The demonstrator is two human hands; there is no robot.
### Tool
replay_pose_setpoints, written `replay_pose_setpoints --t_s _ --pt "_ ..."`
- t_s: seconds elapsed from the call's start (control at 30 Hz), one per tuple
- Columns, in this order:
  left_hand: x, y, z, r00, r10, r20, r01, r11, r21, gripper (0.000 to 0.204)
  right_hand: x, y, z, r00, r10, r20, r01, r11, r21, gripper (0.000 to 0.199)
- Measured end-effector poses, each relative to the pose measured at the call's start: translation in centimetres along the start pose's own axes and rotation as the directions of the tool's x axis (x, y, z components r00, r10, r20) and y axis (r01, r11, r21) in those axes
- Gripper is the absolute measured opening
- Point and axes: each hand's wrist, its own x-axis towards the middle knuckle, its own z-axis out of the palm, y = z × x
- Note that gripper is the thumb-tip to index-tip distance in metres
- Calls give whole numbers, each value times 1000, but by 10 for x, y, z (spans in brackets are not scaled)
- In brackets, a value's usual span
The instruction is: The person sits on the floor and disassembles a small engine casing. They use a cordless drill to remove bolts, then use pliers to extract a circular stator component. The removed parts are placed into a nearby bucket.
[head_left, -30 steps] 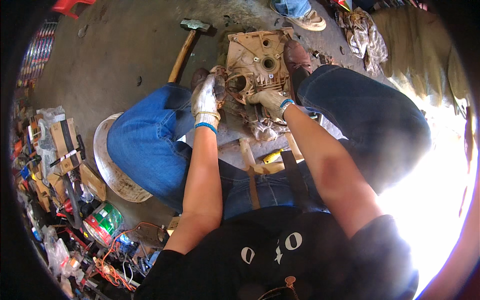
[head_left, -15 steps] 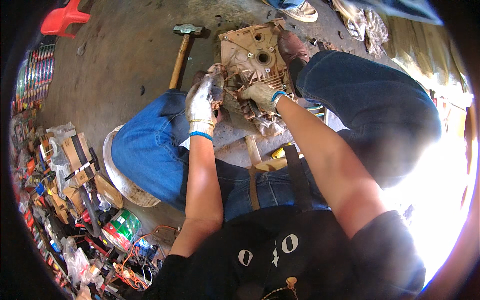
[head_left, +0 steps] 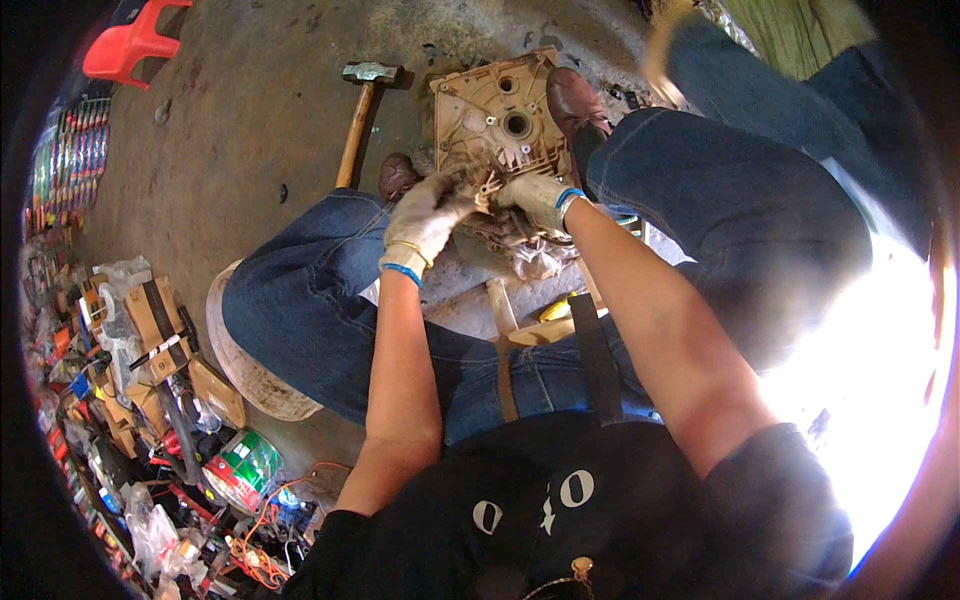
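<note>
A tan moulded plastic panel (head_left: 490, 110) with round holes lies on the concrete between my feet. My left hand (head_left: 425, 215), in a dirty white glove, grips a small tan plastic piece (head_left: 488, 186) at the panel's near edge. In a matching glove, my right hand (head_left: 535, 195) holds the same piece from the other side. Crumpled scraps (head_left: 520, 250) lie just below both hands. My knees in blue jeans frame the panel on either side.
A hammer (head_left: 358, 110) with a wooden handle lies left of the panel. A red plastic stool (head_left: 130, 45) stands far left. Cardboard boxes, bags, a green can (head_left: 240, 465) and orange wire (head_left: 265, 535) crowd the lower left. Another person's jeans leg (head_left: 760, 80) is at top right.
The view has shifted, so the panel and hammer sit lower in the picture. Both hands stayed together on the piece at the panel's edge. A person's leg has come in at the top right.
</note>
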Motion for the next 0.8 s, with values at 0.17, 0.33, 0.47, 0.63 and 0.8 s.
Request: replay_pose_setpoints --t_s 0.17,0.33,0.47,0.63,0.8 --pt "-1 18 52 933 -229 279 35 826 563 50 -1 38 -19 996 -71 45 57 177 -983 23" --pt "8 -8 77 912 -199 360 -43 825 563 54 -16 46 -31 952 -94 -292 -165 646 -746 29" --pt "27 -31 65 976 -219 7 219 976 -10 38 -18 40 -28 845 219 -488 -223 973 52 33" --pt "44 -61 62 756 -354 -550 161 916 -368 44 -16 42 -12 854 232 -465 -168 970 176 32" --pt "62 -88 76 836 -461 -297 151 714 -683 54 -33 34 -6 864 229 -448 -131 962 240 32"
